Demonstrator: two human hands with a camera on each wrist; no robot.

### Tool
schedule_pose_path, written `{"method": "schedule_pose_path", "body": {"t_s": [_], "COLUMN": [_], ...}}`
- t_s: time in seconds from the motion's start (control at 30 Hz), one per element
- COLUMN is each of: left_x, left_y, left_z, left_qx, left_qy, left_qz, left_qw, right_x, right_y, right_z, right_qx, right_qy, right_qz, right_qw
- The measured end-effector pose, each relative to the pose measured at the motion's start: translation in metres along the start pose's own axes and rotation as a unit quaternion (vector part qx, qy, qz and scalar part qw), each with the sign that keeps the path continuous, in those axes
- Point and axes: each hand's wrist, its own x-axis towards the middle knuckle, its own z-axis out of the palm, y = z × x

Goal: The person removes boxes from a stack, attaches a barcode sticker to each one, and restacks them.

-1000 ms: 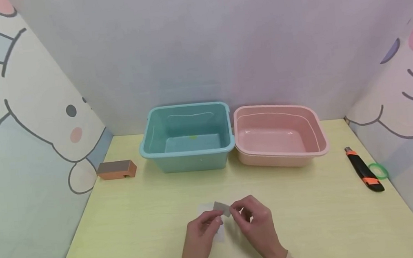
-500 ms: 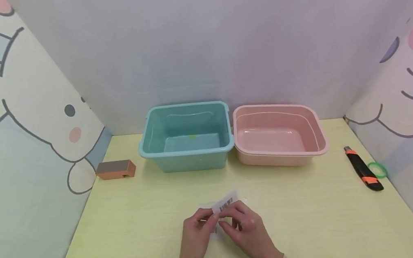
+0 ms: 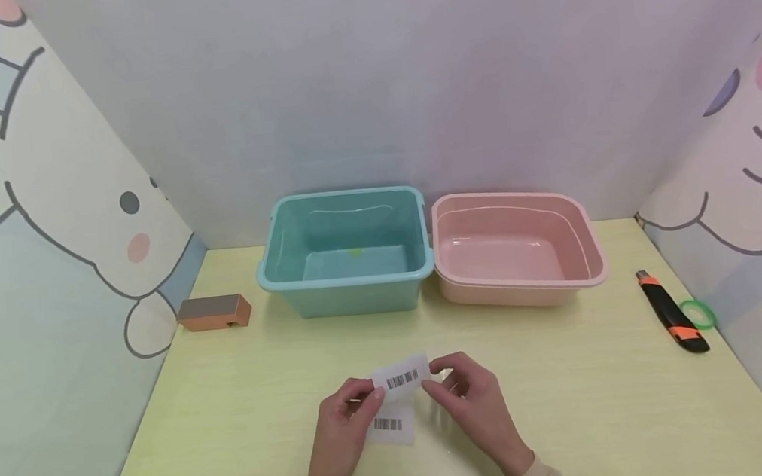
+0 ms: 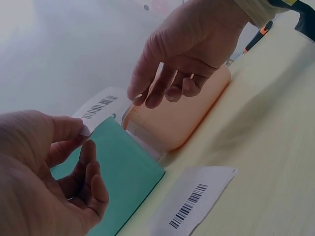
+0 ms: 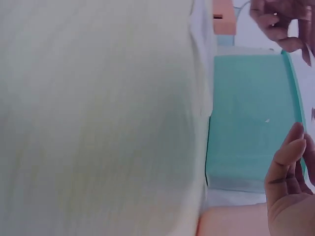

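My left hand [image 3: 343, 423] pinches the left end of a small white barcode label [image 3: 401, 378] between thumb and forefinger. At the label's other end, the thumb and forefinger of my right hand [image 3: 470, 400] grip its edge; that contact is partly hidden in the left wrist view. The label is tilted up off the table with its barcode showing. A second barcode label [image 3: 390, 425] lies flat on the table just below it, also seen as a white label [image 4: 189, 201] in the left wrist view.
Behind the hands stand a teal basin [image 3: 359, 296] and a pink basin [image 3: 508, 295], side by side. A brown block-shaped object [image 3: 214, 313] sits at left. To the right lie a black and orange utility knife [image 3: 669, 312] and a green ring [image 3: 699, 314]. Walls enclose the table.
The held label has turned from its plain grey side to its barcode side and shifted slightly left. My right hand has drawn back to the right, uncovering the lower label.
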Motion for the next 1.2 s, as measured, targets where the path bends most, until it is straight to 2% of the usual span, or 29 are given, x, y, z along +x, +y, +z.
{"method": "schedule_pose_path", "body": {"t_s": [0.07, 0.13, 0.27, 0.4, 0.53, 0.7, 0.87, 1.03, 1.13, 1.2], "left_x": [0.0, 0.002, 0.009, 0.025, 0.048, 0.082, 0.108, 0.122, 0.127, 0.129], "left_y": [0.0, -0.001, -0.008, -0.02, -0.028, -0.031, -0.035, -0.033, -0.031, -0.031], "left_z": [-0.001, -0.001, -0.001, -0.001, -0.005, -0.015, -0.027, -0.036, -0.038, -0.039], "left_qx": [0.001, 0.007, 0.049, 0.095, 0.128, 0.155, 0.168, 0.179, 0.182, 0.183], "left_qy": [-0.003, 0.002, 0.043, 0.089, 0.111, 0.148, 0.186, 0.21, 0.215, 0.214], "left_qz": [0.003, 0.014, 0.044, 0.061, 0.083, 0.137, 0.162, 0.173, 0.179, 0.181], "left_qw": [1.0, 0.9999, 0.9969, 0.9896, 0.982, 0.9671, 0.9544, 0.9455, 0.9427, 0.9423], "right_x": [0.0, 0.001, 0.007, 0.021, 0.043, 0.076, 0.102, 0.116, 0.12, 0.122], "right_y": [-0.002, -0.003, -0.001, 0.008, 0.017, 0.022, 0.025, 0.022, 0.018, 0.017], "right_z": [-0.001, -0.002, 0.002, 0.012, 0.025, 0.042, 0.064, 0.08, 0.084, 0.085], "right_qx": [0.034, 0.047, 0.04, 0.041, 0.037, 0.006, -0.037, -0.071, -0.09, -0.098], "right_qy": [-0.019, -0.033, -0.035, -0.026, -0.019, -0.004, -0.011, -0.02, -0.016, -0.012], "right_qz": [0.04, 0.057, 0.074, 0.102, 0.112, 0.079, 0.047, 0.009, -0.012, -0.01], "right_qw": [0.9984, 0.9967, 0.9958, 0.9936, 0.9929, 0.9968, 0.9982, 0.9973, 0.9958, 0.9951]}}
